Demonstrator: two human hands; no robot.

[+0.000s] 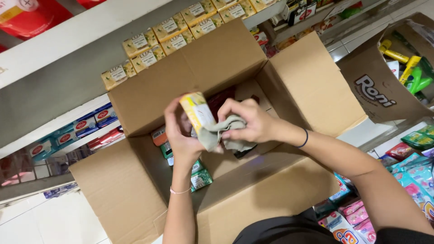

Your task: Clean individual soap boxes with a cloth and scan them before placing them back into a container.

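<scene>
Head view, looking down into an open cardboard box (289,81) with all four flaps spread.

Left hand (183,135) is over the middle of the box, fingers (171,118) curled closed around a small yellow and white carton (197,111). Carton is upright, tilted a bit, top end sticking up clear of the hand. Thumb side is hidden behind the carton, so the exact grip there cannot be told. Pink band on the left wrist.

Right hand (251,122) is just beside it, fingers (230,134) bent and pinched shut on a grey-green cloth (221,133). Cloth is bunched, pressed against the lower side of the carton, a fold hanging below both hands. Dark band on the right wrist.

Carton and cloth touch each other, both held in the air above the box opening, not resting on anything.

Inside the box, below the hands: a few small packs, green packs (200,178) near the left forearm, an orange one at the left wall, dark red items further back, partly hidden.

Behind the box, a shelf with a row of yellow cartons (149,47). Second cardboard box (384,77) at right with bottles in it. Colourful sachets (413,169) lower right.
</scene>
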